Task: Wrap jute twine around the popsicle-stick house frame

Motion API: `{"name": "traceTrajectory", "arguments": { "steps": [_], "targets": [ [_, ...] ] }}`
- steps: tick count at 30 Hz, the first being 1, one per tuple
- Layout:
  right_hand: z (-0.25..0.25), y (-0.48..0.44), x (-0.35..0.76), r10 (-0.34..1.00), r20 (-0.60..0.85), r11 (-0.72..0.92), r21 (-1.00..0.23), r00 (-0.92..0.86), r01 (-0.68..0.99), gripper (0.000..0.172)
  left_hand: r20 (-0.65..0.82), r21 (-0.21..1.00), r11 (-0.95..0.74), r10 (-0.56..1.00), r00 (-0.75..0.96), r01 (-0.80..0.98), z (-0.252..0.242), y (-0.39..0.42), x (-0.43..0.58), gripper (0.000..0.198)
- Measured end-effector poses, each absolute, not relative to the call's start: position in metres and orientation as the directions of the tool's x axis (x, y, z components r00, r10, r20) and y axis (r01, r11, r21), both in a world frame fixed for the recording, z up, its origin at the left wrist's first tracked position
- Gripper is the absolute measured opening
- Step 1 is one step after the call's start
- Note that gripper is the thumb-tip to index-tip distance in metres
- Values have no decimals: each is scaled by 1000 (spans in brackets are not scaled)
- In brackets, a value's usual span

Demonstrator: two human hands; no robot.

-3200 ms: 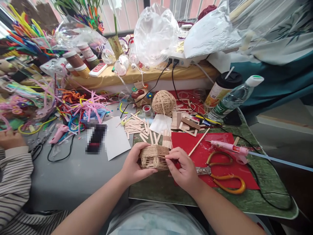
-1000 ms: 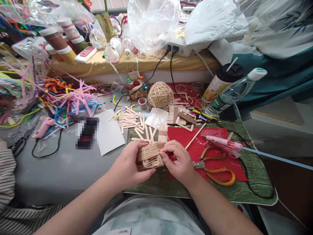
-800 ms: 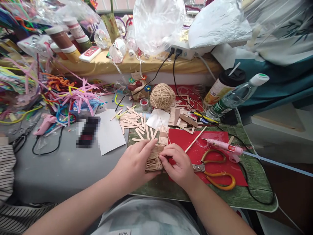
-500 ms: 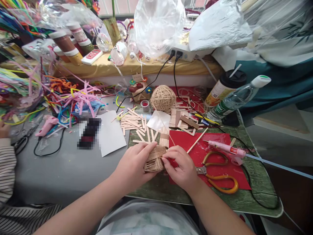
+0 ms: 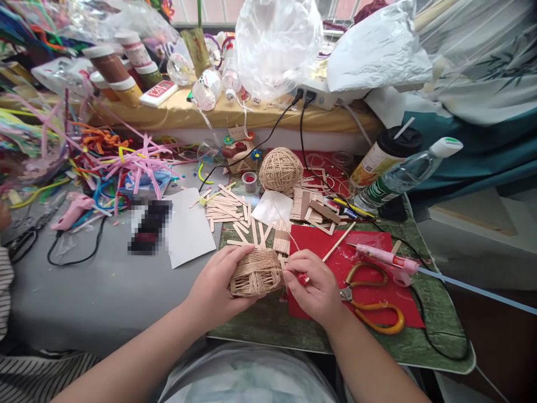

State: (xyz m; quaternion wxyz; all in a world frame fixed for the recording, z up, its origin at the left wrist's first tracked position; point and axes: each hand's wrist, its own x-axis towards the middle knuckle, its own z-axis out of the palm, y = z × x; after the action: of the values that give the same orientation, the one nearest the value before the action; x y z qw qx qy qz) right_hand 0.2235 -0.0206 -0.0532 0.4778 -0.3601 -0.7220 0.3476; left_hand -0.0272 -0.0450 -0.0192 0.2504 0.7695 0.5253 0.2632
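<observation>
My left hand [image 5: 218,282] is closed around the left end of a small twine-wrapped piece [image 5: 257,274], its thumb along the top edge. Open gaps show in the twine weave on the side toward me. At the piece's right end, my right hand [image 5: 314,288] pinches a strand of twine [image 5: 296,246] between thumb and fingertips. The strand runs up toward a twine ball [image 5: 281,169] behind. Scissors [image 5: 371,299] with orange handles lie just right of my right hand, on red paper [image 5: 302,238].
Loose craft sticks [image 5: 226,208] lie beyond my hands, beside a banded stick bundle [image 5: 282,242]. A pink glue gun [image 5: 388,256] rests on the red paper. A water bottle [image 5: 403,173] and a lidded cup [image 5: 384,154] stand at right. A striped sleeve [image 5: 5,291] shows at far left.
The twine-wrapped piece has moved slightly left and turned, so more of its woven side shows. My right hand has drawn a little away from it, still pinching the strand.
</observation>
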Motion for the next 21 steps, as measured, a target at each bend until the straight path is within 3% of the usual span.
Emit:
{"name": "traceTrajectory", "arguments": {
  "steps": [8, 14, 18, 21],
  "targets": [
    [-50, -21, 221, 859, 452, 500, -843, -242, 199, 14, 245, 759, -386, 916, 319, 525, -39, -44, -24, 85],
    [-49, -19, 218, 859, 449, 498, -844, -246, 198, 14, 370, 783, -413, 911, 185, 465, -78, -51, -25, 89],
    [-46, -22, 213, 846, 488, 530, -816, -215, 232, 15, 252, 778, -404, 902, 350, 482, -55, -48, -32, 106],
    [-44, -26, 210, 820, 519, 569, -782, -240, 255, 19, 110, 603, -351, 926, 361, 716, -17, -46, -28, 105]
  ]
}}
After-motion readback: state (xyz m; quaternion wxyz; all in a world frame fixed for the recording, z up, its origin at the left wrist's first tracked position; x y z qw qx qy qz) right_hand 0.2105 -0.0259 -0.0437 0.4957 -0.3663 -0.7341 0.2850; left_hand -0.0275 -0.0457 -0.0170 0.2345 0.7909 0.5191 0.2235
